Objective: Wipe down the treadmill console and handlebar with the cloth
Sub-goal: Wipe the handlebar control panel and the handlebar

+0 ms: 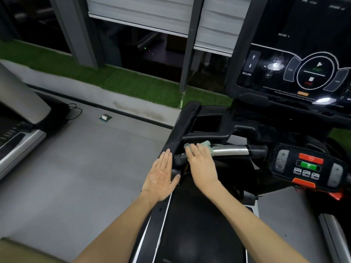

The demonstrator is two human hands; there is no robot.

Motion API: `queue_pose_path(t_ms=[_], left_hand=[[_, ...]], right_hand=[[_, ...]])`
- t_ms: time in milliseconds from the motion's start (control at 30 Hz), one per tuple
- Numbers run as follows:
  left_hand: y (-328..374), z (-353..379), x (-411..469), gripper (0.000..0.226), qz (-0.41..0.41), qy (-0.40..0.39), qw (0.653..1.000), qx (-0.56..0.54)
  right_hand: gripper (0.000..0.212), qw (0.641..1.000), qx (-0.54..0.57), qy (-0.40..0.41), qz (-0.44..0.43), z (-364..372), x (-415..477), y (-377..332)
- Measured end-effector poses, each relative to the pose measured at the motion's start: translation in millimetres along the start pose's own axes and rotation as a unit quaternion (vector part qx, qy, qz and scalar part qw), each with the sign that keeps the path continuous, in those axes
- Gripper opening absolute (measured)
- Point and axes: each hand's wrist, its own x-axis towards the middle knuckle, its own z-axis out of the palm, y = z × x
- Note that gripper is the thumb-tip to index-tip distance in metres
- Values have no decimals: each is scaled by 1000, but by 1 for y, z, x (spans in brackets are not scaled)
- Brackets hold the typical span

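A pale green cloth [206, 145] lies on the treadmill's handlebar [230, 150], at the left end of its shiny metal section. My right hand [201, 164] presses flat on the cloth, fingers together, covering most of it. My left hand [162, 174] is open with its palm turned up and fingers straight, its fingertips beside the black side rail [183, 128] left of the bar. The console screen [303, 71] rises at the upper right with its controls lit. A lower control pad [308, 167] with red and green buttons sits right of the bar.
The black treadmill belt [199, 224] runs below my arms. A neighbouring treadmill [17, 130] stands at the left across grey floor. A small box [105, 117] and a cable lie on that floor. Green turf and window frames line the back.
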Motion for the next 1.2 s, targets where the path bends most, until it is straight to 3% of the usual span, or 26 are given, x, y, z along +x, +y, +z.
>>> queue_pose_path(t_ms=[100,200,333,433,600,733,1000,1200], left_hand=[[-1,1,1,87,1,-10,1000,5],[-3,-1,0,86,9,-13,1000,8],[-1,-4,-3,86,9,-12,1000,-2],[0,-4,-1,86,7,-6,1000,-12],[-2,-1,1,80,7,-15,1000,9],[-3,-4,-1,86,10,-27,1000,6],[-1,-8,-1,90,8,-25,1000,-1],[-2,-1,0,94,0,-10,1000,-6]], right_hand=[[61,997,-16,-49,-54,11,14,-31],[56,998,-4,-36,-46,13,11,-26],[60,999,19,24,29,4,-3,0],[71,998,8,14,59,4,-6,-4],[74,999,-20,-32,-16,20,2,-40],[70,999,12,-12,-43,20,1,-23],[57,993,-1,65,102,-13,-17,54],[61,997,25,-7,-79,14,8,-9]])
